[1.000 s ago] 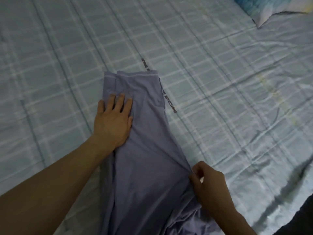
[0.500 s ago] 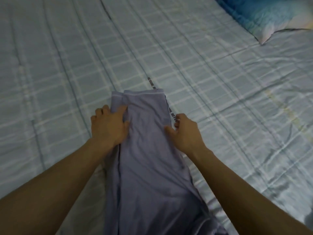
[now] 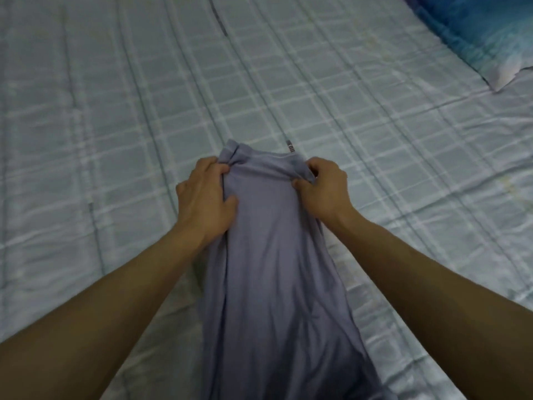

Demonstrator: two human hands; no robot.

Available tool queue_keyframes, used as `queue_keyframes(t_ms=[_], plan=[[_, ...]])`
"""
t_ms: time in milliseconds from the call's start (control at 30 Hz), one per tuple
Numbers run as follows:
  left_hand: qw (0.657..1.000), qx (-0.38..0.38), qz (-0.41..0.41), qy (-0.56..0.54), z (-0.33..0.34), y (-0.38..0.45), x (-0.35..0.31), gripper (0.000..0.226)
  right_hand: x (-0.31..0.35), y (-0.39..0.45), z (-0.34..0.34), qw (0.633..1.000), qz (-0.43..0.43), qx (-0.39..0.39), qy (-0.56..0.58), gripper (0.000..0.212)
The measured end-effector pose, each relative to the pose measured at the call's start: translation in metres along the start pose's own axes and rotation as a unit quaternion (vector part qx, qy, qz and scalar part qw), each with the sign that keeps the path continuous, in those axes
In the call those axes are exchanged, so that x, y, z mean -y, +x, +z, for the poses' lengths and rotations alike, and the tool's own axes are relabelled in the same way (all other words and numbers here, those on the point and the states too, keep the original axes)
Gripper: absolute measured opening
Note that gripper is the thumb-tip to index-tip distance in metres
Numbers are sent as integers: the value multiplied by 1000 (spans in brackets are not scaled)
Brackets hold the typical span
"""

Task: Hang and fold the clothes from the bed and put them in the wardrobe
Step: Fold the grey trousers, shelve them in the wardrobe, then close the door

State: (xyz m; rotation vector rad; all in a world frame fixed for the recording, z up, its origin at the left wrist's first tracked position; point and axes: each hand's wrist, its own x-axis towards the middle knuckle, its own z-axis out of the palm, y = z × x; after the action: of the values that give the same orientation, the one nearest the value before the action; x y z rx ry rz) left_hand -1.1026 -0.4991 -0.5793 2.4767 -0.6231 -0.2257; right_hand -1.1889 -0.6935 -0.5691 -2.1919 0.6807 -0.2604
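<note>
A lavender-grey garment [image 3: 274,269] lies in a long narrow strip on the bed [image 3: 115,140], running from the bottom of the view up to the middle. My left hand [image 3: 204,197] grips its far left corner with curled fingers. My right hand [image 3: 323,186] pinches the far right corner, thumb on top of the cloth. The far edge is bunched and slightly raised between both hands. A strip of printed lettering [image 3: 290,147] pokes out just beyond that edge.
The bed is covered by a pale blue-green checked sheet with light wrinkles. A blue and white pillow [image 3: 476,33] lies at the top right corner. No wardrobe or hangers are in view.
My right hand left the garment's lower right side and came up to its far right corner. My left hand went from lying flat to gripping the far left corner. The far edge now bunches up.
</note>
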Motion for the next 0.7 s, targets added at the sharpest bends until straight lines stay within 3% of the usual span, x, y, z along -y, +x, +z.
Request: queue_keyframes(t_ms=[67, 133, 200, 267, 367, 467, 533, 633, 700], plan=[[999, -42, 15, 17, -15, 17, 4, 56, 17, 18, 4, 999, -38, -21, 9, 14], [997, -33, 4, 75, -28, 43, 9, 59, 33, 40, 9, 997, -58, -51, 7, 13], [987, 50, -50, 142, -35, 62, 13, 60, 41, 57, 16, 999, -30, -40, -15, 11], [972, 124, -89, 176, -31, 60, 15, 62, 39, 56, 23, 997, 17, 37, -66, 38], [963, 94, 13, 251, -15, 14, 15, 60, 34, 11, 23, 982, -13, 123, -146, 59], [957, 77, 104, 258, 6, -55, 14, 58, 23, -66, 17, 958, -150, 139, -200, 53], [957, 88, 122, 248, 22, -97, 16, 60, 4, -123, 20, 934, -208, 157, -244, 57], [951, 113, 129, 258, 40, -136, 30, 64, -34, -179, 26, 899, -194, 245, -307, 71], [951, 108, 123, 261, 47, -144, 37, 65, -59, -191, 28, 885, -214, 255, -326, 74]])
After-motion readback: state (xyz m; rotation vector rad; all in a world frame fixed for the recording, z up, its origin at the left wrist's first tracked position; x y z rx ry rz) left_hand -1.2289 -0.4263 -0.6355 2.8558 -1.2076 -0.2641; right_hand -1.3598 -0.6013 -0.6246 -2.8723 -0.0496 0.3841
